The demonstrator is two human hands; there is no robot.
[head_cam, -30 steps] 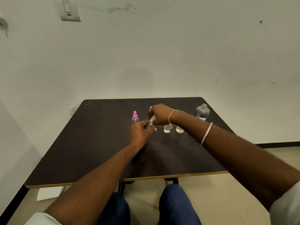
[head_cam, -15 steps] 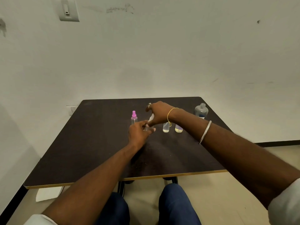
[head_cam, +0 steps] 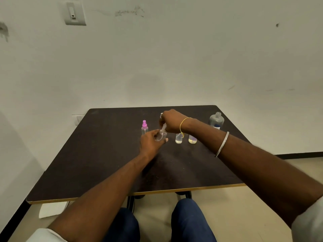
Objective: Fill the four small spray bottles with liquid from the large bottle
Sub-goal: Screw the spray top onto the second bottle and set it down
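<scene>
Head view showed my left hand [head_cam: 150, 142] curled round a small clear spray bottle [head_cam: 159, 137] over the dark table [head_cam: 97, 154] — my right hand [head_cam: 172, 123] pinched its spray top [head_cam: 164, 128]. A pink-capped bottle [head_cam: 144, 128] stood just left. A clear-filled bottle [head_cam: 178, 139] and a yellowish bottle [head_cam: 192, 139] stood right, and the large bottle [head_cam: 216, 120] — uncapped — stood at the far right corner.
</scene>
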